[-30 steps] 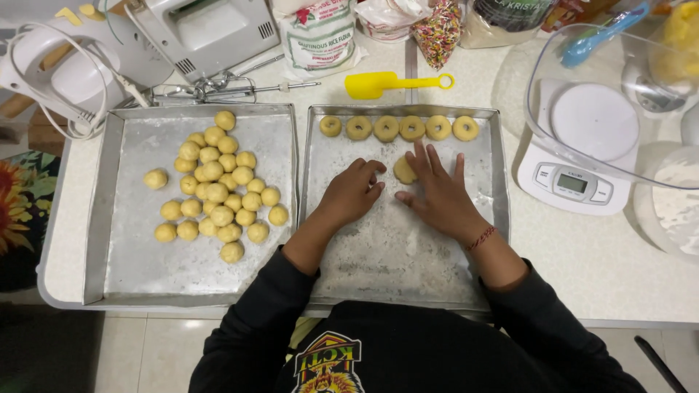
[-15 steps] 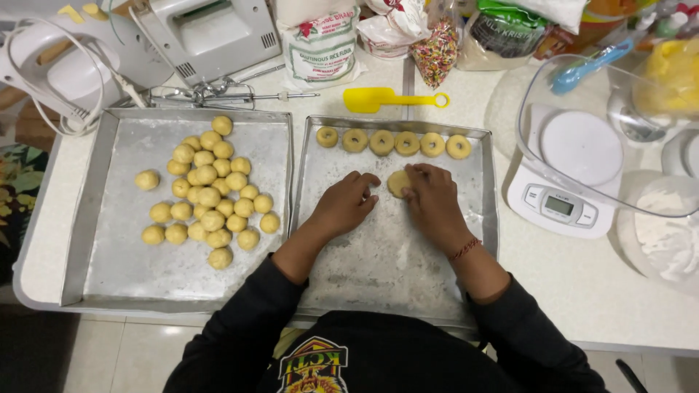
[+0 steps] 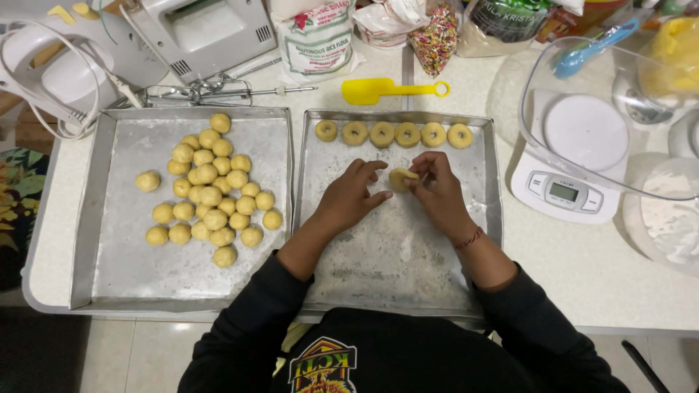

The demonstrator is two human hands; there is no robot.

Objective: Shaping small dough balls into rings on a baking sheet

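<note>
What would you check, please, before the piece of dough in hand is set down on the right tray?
1. Dough piece held: pinched between the fingertips of the right hand and the left hand. Ok.
2. Hole through the piece: hidden by the fingers. Cannot tell.
3. Room in the row of six dough rings: it spans nearly the whole far edge of the right tray. Not ok; a second row looks needed.
4. Bare floured surface nearer the person: plenty. Ok.
5. Supply: a pile of dough balls lies on the left tray. Ok.
</note>
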